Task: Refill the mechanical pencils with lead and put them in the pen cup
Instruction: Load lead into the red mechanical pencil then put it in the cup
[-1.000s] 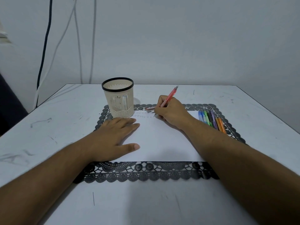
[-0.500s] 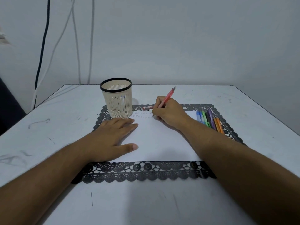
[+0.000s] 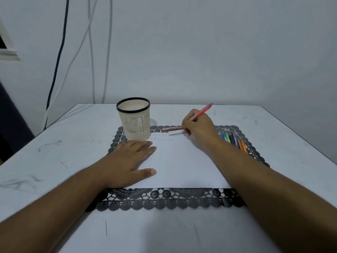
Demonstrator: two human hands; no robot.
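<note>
On the worktop, the white paper lies under both hands. The left hand rests flat on it, near the pen cup. The right hand grips the red pencil, now farther right of the cup, uncovering a lead case.

2 bare forearms, sleeveless to frame edge; hands ungloved.

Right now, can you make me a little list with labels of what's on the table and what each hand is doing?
left hand: flat, fingers straight, pressing on the white paper sheet
right hand: grips the pink mechanical pencil, tip down at the paper's far edge
beige mesh pen cup with black rim: upright, far left on the black lace mat
red lead case: lying beyond the paper
coloured pencils row: on the mat, right side
</note>
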